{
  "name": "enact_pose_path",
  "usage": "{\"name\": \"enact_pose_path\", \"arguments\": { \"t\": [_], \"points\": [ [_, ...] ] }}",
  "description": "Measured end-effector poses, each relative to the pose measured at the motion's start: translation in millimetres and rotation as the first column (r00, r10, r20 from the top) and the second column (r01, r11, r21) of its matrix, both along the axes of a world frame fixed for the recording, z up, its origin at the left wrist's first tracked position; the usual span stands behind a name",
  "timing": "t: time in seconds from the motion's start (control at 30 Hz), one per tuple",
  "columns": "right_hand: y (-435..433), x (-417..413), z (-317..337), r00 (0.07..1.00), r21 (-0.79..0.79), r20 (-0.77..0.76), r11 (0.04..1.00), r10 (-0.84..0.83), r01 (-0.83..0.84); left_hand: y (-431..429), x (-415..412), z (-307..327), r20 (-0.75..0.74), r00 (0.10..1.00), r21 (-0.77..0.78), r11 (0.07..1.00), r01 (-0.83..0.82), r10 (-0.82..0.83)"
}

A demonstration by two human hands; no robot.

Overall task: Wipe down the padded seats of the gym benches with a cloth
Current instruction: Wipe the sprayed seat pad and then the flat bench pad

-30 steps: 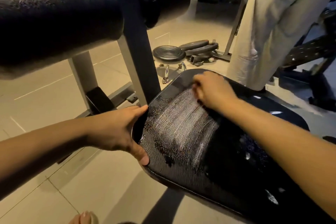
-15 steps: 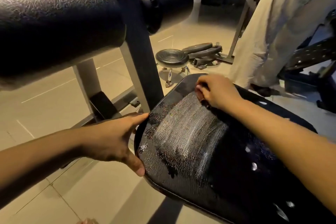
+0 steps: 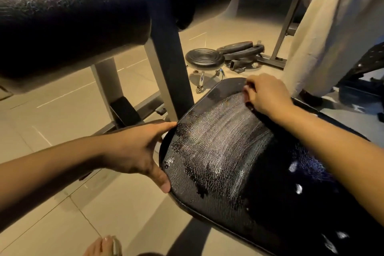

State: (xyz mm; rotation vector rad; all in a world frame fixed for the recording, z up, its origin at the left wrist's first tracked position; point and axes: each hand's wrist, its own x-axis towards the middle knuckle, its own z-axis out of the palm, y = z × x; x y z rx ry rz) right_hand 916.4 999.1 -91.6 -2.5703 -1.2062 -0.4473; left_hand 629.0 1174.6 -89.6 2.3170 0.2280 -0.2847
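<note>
The big black padded seat [image 3: 259,183] was the thing being cleaned, and it sat right under both arms. A pale wet patch [image 3: 218,141] ran across its left half. A second before, the patch had stopped short. Now it reached almost to the far edge of the seat, because the right hand had slid that way. So I think this end was nearly done. The near right part looked dark and had only a few shiny spots, so it likely still needed a wipe.

A fat black roller pad [image 3: 68,16] hung above the floor on the left.

The left hand [image 3: 133,149] gripped the left edge of the seat. Its thumb was on the near left corner, and its fingers curled round the edge to hold it steady.

The right hand [image 3: 268,95] rested at the far edge, arm stretched out. Its fingers were clenched round what looked like a dark cloth [image 3: 252,107]. Only a thin bit of it showed under the hand.
</note>
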Motion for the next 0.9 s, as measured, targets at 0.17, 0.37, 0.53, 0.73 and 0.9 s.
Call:
{"name": "enact_pose_path", "arguments": {
  "t": [0.17, 0.37, 0.53, 0.73, 0.9],
  "points": [
    [10.2, -72.3, 1.3, 0.971, -0.032, -0.047, 0.971, 0.233, -0.235, -1.1, -0.3, 2.4, 0.014, 1.0, 0.033, 0.999, -0.001, 0.0],
    [-4.9, -131.8, -2.6, 0.722, -0.056, -0.049, 0.72, 0.69, -0.692, 0.4, 0.3, 1.4, 0.015, 1.0, 0.038, 0.999, 0.021, -0.022],
    [-15.2, -17.5, 1.1, 0.999, -0.061, 0.051, 0.998, 0.009, -0.006, -0.7, 0.1, -0.6, -0.009, 1.0, 0.016, 1.0, 0.004, -0.004],
    [-7.6, -122.6, 0.7, 0.954, -0.088, -0.021, 0.95, 0.3, -0.301, -0.8, -2.0, -0.5, -0.035, 0.999, 0.002, 1.0, -0.008, 0.008],
    [-28.6, -168.9, -9.3, 0.728, -0.026, -0.073, 0.729, 0.681, -0.684, 2.7, -1.1, -3.6, -0.04, 0.999, 0.014, 1.0, -0.012, 0.013]
  ]
}}
